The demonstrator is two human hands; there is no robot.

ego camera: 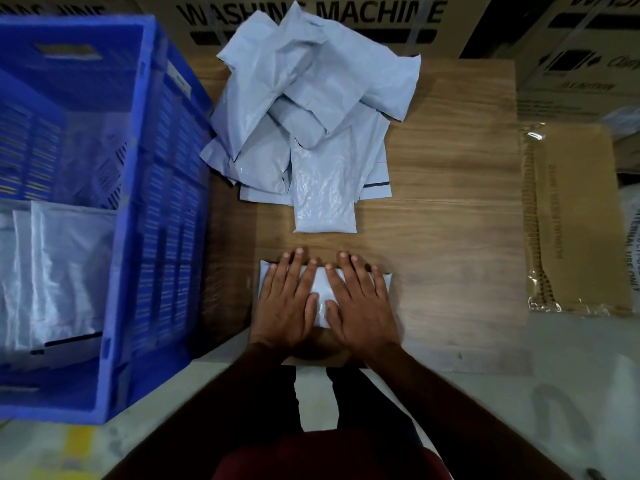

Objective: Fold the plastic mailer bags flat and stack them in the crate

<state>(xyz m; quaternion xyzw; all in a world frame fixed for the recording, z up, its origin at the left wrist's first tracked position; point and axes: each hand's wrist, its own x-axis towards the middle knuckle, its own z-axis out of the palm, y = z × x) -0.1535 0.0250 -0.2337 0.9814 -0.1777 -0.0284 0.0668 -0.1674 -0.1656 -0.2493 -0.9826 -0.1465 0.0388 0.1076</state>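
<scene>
Left: blue crate (114, 237) holding several flattened bags (59, 271). Centre, near: left hand (287, 299) and right hand (360, 299), fingers straight, pressing one folded bag (322, 296) flat on the table (450, 220). Centre, far: unfolded pile (304, 109) left, probably most of the job. Far box (311, 15): "WASHING MACHINE".
</scene>
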